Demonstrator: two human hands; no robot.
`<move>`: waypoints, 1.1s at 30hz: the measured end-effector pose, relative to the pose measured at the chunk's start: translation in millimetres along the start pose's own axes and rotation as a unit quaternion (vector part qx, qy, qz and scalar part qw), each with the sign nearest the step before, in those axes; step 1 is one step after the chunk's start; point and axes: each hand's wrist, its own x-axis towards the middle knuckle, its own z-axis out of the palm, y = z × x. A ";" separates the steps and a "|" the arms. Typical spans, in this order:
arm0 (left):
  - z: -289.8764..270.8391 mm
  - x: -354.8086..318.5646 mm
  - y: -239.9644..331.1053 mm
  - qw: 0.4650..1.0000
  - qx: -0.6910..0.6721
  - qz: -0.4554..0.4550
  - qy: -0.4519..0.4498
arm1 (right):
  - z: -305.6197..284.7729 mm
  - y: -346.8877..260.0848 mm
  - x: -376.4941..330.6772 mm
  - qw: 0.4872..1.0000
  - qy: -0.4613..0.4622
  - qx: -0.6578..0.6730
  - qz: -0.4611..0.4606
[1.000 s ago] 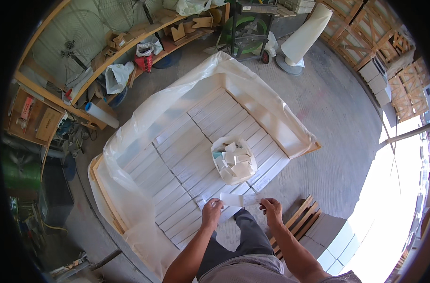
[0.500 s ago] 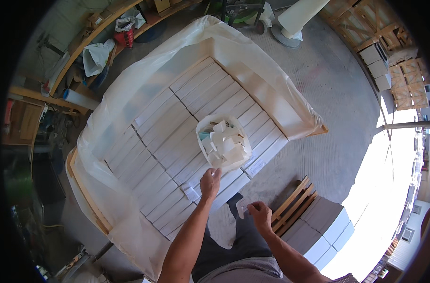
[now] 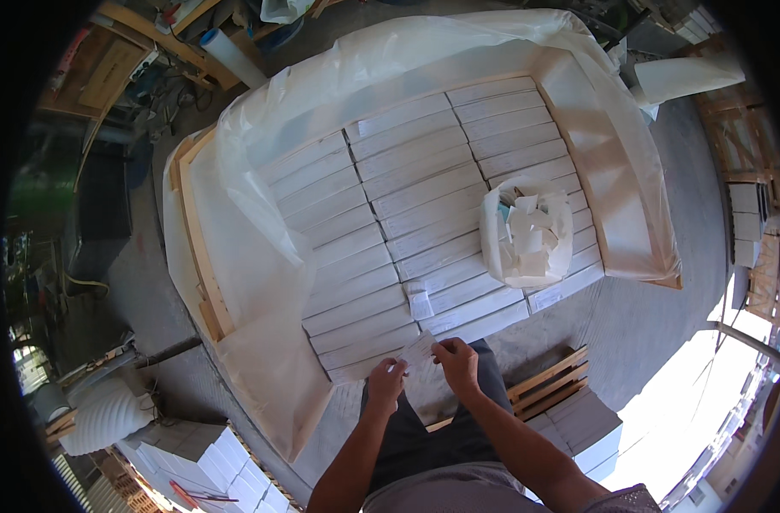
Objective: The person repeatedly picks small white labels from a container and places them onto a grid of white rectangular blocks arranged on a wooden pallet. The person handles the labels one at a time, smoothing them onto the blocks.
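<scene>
Pinched between my two hands is a small white paper label (image 3: 419,349), held above the near edge of the packed boxes. My left hand (image 3: 385,385) is closed at its lower left corner, and my right hand (image 3: 460,368) grips its right side. Ahead of them lie rows of long white boxes (image 3: 428,184) inside a crate. A whitish tub (image 3: 492,244) full of loose paper pieces (image 3: 531,227) stands on the boxes at the right. Nearer me, a small white bundle of paper (image 3: 419,301) rests on a box.
Translucent plastic sheeting (image 3: 261,179) drapes over the crate's wooden walls. Slatted wood (image 3: 548,385) and more boxes (image 3: 578,423) stand at my right. White stacks (image 3: 227,470) are at the lower left, and a paper roll (image 3: 689,79) is at the far right.
My view has turned left. My right hand has brought the label over to my left hand, which has drawn back from beside the tub. Both hands now meet at the label.
</scene>
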 end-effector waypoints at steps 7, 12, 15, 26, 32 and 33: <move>-81.7 58.9 -8.2 0.987 -0.102 0.030 0.123 | 110.2 25.8 25.2 0.968 -0.122 0.164 0.145; -149.6 122.1 -67.8 0.970 0.079 0.090 0.209 | 168.8 50.9 30.2 0.937 -0.180 0.183 0.236; -158.1 129.0 -63.3 0.947 0.179 0.095 0.249 | 188.3 63.8 32.3 0.924 -0.206 0.184 0.266; -167.8 161.4 -48.2 0.856 0.349 0.120 0.362 | 233.1 82.6 40.0 0.899 -0.242 0.220 0.291; -157.4 162.2 -45.5 0.854 0.366 0.081 0.362 | 232.7 87.1 43.0 0.902 -0.248 0.208 0.286; -157.7 163.4 -46.8 0.853 0.371 0.076 0.358 | 232.7 87.1 43.2 0.902 -0.249 0.209 0.285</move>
